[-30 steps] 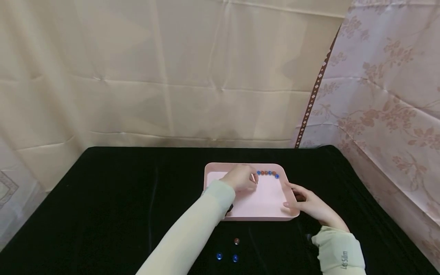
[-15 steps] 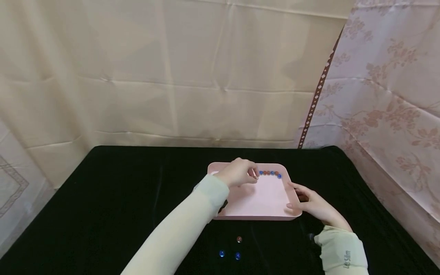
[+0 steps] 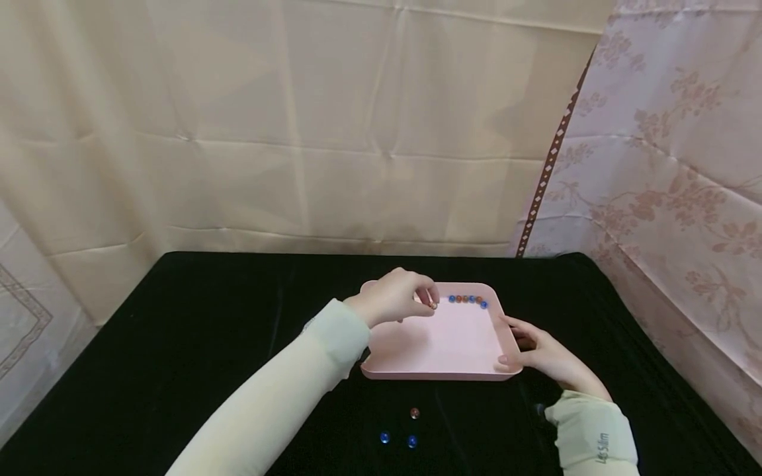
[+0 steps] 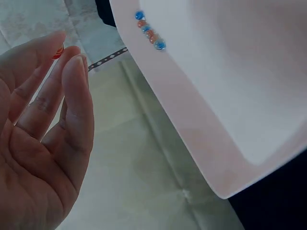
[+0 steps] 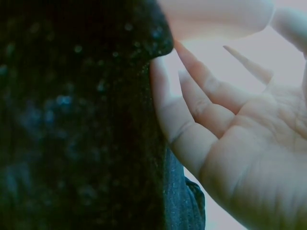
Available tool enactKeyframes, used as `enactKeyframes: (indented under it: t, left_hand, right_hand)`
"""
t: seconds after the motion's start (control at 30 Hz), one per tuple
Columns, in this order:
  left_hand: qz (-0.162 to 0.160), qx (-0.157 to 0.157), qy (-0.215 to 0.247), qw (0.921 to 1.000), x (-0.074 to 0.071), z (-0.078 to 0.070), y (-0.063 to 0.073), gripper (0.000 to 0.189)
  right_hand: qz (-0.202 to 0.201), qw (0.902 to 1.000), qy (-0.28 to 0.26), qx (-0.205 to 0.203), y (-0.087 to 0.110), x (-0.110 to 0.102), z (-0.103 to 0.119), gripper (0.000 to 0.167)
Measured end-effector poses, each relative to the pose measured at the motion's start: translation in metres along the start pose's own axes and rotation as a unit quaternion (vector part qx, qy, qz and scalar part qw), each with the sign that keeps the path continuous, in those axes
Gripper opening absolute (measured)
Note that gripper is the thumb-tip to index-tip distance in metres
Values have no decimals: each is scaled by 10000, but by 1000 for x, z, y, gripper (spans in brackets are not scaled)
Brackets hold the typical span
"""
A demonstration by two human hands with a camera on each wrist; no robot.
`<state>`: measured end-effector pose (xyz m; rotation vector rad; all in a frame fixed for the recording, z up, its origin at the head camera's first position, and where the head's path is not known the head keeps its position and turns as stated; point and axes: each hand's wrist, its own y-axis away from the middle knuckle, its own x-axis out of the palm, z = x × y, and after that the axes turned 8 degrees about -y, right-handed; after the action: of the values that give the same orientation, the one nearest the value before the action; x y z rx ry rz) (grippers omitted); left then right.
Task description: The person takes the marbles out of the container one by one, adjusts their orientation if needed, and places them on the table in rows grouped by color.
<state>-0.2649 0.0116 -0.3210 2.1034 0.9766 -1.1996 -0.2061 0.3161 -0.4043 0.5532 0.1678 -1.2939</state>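
My left hand hovers over the back left part of a pink tray, pinching an orange-red marble between thumb and fingertips. Just right of it, a row of blue and orange marbles lies along the tray's back wall. One blue marble at the row's right end sits slightly forward. My right hand holds the tray's right side, its thumb and fingers at the rim. In the right wrist view, those fingers reach to the tray's edge.
On the black cloth in front of the tray lie an orange-brown marble, a blue marble and another blue marble. A beige curtain hangs behind the table, with a floral curtain on the right.
My left hand has lifted and drawn left, away from the row, with the marble still pinched. The right hand stays at the tray's right side. The view has shifted slightly.
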Motion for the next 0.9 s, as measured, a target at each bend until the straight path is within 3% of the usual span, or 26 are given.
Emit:
enactKeyframes:
  t: [0.27, 0.53, 0.9]
  left_hand:
    - [91, 248, -216, 9994, -4, 1, 21, 9]
    - [218, 712, 312, 9967, 1, 4, 38, 6]
    - [617, 886, 908, 9900, 11, 8, 63, 4]
  right_hand:
    - [108, 9999, -123, -8, 1, -1, 0, 88]
    - [144, 9998, -127, 5, 0, 0, 0, 91]
    - [195, 9997, -145, 89, -1, -1, 1, 91]
